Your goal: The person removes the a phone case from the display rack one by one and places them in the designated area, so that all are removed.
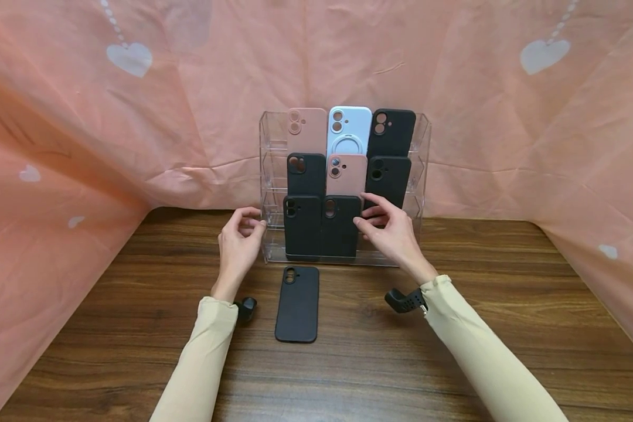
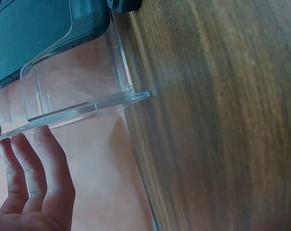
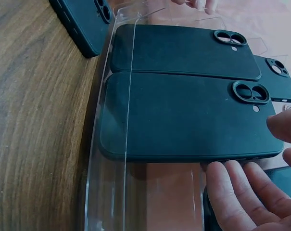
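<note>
A clear stepped display stand (image 1: 268, 245) holds upright phone cases in three rows. My left hand (image 1: 238, 239) is at its left side, fingertips (image 2: 44, 132) against the outer wall and thumb near the front edge. My right hand (image 1: 392, 231) is beside the right-hand black phone case (image 1: 341, 234) of the front row. In the right wrist view its fingertips (image 3: 230, 168) lie along that case's side edge, with the thumb in front of its upper corner. Left of it stands another black phone case (image 1: 302, 231). A loose black phone case (image 1: 298, 305) lies on the table, camera cutout toward the stand.
The middle row holds a black case (image 1: 306, 179), a pink case (image 1: 350, 179) and a black case (image 1: 390, 181). Behind stand a pink case (image 1: 308, 135), a pale case with a ring (image 1: 358, 126) and a black case (image 1: 395, 138). Pink cloth (image 1: 200, 117) surrounds the wooden table (image 1: 401, 357).
</note>
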